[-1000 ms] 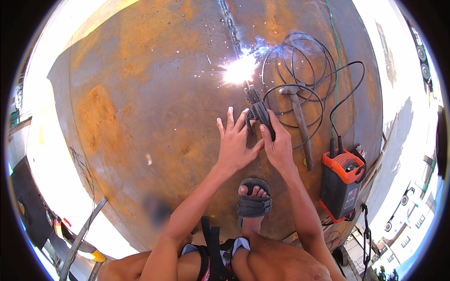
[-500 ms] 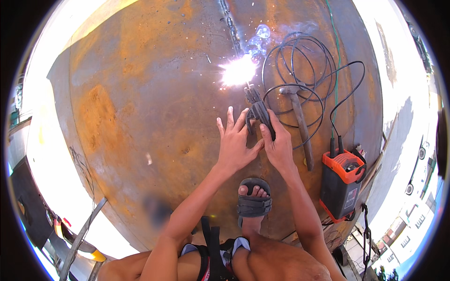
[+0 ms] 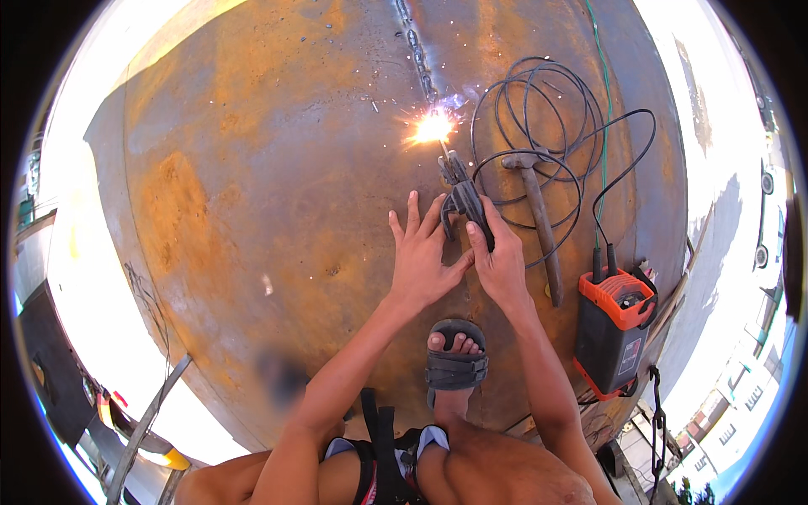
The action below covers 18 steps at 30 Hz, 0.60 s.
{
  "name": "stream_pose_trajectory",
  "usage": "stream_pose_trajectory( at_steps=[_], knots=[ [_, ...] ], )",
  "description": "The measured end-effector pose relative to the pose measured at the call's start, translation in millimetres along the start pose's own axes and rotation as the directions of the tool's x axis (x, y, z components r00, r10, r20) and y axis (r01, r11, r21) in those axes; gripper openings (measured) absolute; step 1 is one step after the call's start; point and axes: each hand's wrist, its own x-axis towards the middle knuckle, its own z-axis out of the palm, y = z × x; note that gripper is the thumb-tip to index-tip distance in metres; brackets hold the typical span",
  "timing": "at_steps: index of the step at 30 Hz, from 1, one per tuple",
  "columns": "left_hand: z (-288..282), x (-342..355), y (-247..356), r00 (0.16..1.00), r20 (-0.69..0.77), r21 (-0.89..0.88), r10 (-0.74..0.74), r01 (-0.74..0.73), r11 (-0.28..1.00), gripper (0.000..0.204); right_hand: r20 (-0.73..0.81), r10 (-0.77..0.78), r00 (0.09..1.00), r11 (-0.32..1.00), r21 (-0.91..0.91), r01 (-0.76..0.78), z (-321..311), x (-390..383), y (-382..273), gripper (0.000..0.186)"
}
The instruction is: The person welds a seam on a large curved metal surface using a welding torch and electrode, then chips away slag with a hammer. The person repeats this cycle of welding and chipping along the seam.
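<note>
My right hand (image 3: 500, 257) is wrapped round a black welding electrode holder (image 3: 468, 204), which points away from me. From its jaws a short welding rod (image 3: 443, 148) runs to a bright orange-white arc (image 3: 434, 126) throwing sparks. Beyond the arc a lumpy weld bead (image 3: 414, 46) follows a seam in the rusty steel plate (image 3: 278, 168). My left hand (image 3: 423, 257) is spread with its fingers apart beside the holder, the thumb close to my right hand. Whether the left fingertips touch the holder's lever is hard to tell.
Right of the holder lies a hammer (image 3: 539, 219) among loops of black cable (image 3: 581, 93). An orange and black welding machine (image 3: 613, 332) stands farther right, with cables plugged into its top. A thin green wire (image 3: 604, 101) crosses the plate. My sandalled foot (image 3: 456, 362) rests below my hands.
The arc's glare has shrunk from wide white-violet to a smaller orange-white glow, and the blue smoke has thinned. Both hands and the electrode holder stay almost where they were.
</note>
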Motion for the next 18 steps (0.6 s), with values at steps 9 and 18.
stream_pose_trajectory(
  at_steps=[9,18],
  knots=[
    [0.8,-0.5,-0.3,1.0,-0.001,0.014,-0.003,0.003,1.0,0.066,0.006,0.017,1.0,1.0,0.004,-0.017,0.2,0.7,-1.7,0.049],
    [2.4,-0.3,-0.3,1.0,0.004,0.013,-0.002,0.002,1.0,0.068,0.002,0.017,1.0,1.0,-0.011,-0.017,-0.9,0.2,-0.8,0.049]
  ],
)
